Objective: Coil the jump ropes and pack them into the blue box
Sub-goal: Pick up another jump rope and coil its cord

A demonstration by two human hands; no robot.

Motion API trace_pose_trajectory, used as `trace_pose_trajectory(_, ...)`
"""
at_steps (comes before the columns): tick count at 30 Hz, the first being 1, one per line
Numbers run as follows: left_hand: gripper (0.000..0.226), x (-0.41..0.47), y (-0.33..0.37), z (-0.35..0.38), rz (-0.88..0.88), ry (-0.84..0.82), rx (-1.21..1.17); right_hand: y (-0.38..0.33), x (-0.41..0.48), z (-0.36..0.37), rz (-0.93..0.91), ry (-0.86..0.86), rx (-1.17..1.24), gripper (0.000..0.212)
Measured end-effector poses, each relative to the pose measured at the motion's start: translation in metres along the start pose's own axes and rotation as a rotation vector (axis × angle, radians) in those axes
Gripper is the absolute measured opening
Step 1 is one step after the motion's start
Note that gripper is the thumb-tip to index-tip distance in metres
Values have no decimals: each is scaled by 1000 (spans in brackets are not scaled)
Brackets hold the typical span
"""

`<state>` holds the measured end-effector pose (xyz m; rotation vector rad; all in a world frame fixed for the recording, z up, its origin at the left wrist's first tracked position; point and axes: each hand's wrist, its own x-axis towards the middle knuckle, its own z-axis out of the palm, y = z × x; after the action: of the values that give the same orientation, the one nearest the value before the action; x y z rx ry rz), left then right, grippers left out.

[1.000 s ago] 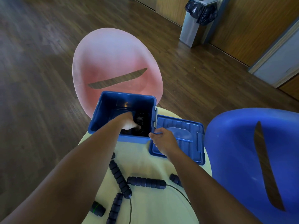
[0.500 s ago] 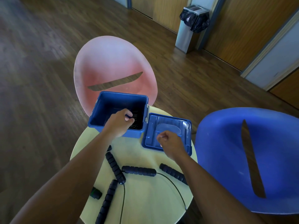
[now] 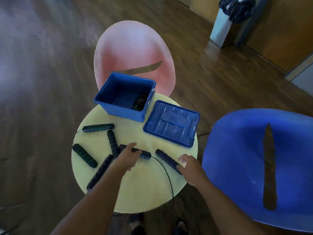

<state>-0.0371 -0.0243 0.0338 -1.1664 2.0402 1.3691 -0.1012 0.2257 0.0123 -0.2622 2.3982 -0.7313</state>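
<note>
Left hand and right hand extended forward, fingers relaxed.

The blue box stood open at the worktop's far edge, one coiled rope inside against its right wall. Six dark ribbed handles lay scattered nearer.

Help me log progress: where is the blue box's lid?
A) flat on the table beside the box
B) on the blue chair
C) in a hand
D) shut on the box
A: the lid lies flat on the round table, right of the open blue box.
</note>
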Motion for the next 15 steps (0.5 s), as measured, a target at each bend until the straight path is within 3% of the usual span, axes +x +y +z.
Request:
trace_pose_trajectory(5,53,8,-10,33,-33,109,55,23,6,10,-85,-56,-145,32)
trace_pose_trajectory(10,19,9,-11,47,34,269,-99,38,11,21,-130,-43,-116,31)
trace_pose_trajectory(15,6,-19,-11,49,147,292,-148,40,1,18,-22,-88,104,21)
